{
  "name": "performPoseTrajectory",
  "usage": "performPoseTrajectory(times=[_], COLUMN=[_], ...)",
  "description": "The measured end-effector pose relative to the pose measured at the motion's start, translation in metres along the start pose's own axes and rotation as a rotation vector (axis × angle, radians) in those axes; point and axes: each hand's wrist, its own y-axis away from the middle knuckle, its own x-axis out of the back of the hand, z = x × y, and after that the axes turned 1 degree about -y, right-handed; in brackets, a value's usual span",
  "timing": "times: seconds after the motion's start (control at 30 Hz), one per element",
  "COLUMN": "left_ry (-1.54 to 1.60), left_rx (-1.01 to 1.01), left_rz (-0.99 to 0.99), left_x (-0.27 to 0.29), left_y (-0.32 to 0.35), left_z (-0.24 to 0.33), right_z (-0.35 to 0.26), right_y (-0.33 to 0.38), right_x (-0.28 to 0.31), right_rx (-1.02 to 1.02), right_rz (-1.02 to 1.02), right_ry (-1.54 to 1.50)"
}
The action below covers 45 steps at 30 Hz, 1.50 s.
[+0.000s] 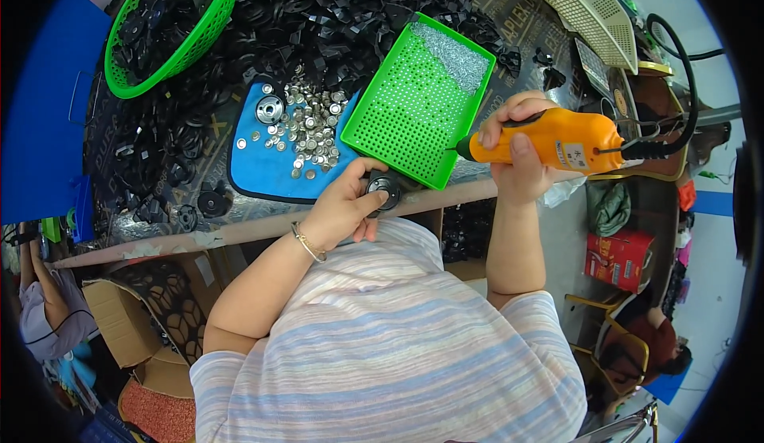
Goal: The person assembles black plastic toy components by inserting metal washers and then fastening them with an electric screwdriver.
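Note:
At the table's near edge my left hand [348,208] is closed around a round black plastic part [383,191] with a dark hub at its centre. My right hand [521,152] grips an orange electric screwdriver [557,139], its dark tip pointing left over the lower right side of a green perforated tray [390,101]. Small silver screws [458,57] are heaped in the tray's far right corner. Left of the tray, a blue cloth [263,164] bears many small metal caps [314,128] and one larger round metal piece [270,109].
Black plastic parts [318,21] pile across the back and left of the table. A green basket [163,77] full of them stands far left, and a cream basket [589,13] far right. The screwdriver's black cable [692,85] loops up at the right. Other people sit at both sides.

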Motion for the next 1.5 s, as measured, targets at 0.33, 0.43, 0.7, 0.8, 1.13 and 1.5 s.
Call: performPoseTrajectory(times=[0.33, 0.43, 0.7, 0.8, 1.13, 1.5], left_ry=[-0.019, -0.124, -0.142, -0.138, -0.065, -0.052], left_rx=[-0.050, -0.016, -0.110, -0.105, -0.079, -0.072], left_rz=[-0.051, -0.096, -0.113, -0.124, -0.117, -0.118], left_x=[0.000, 0.001, 0.001, 0.002, 0.003, 0.003], left_y=[0.004, 0.002, 0.005, 0.004, 0.006, 0.006], left_z=[-0.002, -0.004, -0.005, -0.005, -0.001, 0.000], right_z=[0.004, 0.000, -0.032, -0.042, -0.034, -0.030], right_y=[0.001, 0.000, -0.004, 0.001, 0.013, 0.015], right_x=[0.004, 0.001, -0.025, -0.044, -0.059, -0.061], right_rx=[-0.038, -0.057, -0.060, -0.159, -0.290, -0.294], right_rz=[-0.008, 0.031, -0.163, -0.188, -0.289, -0.290], right_ry=[-0.051, -0.046, -0.149, -0.195, -0.222, -0.219])
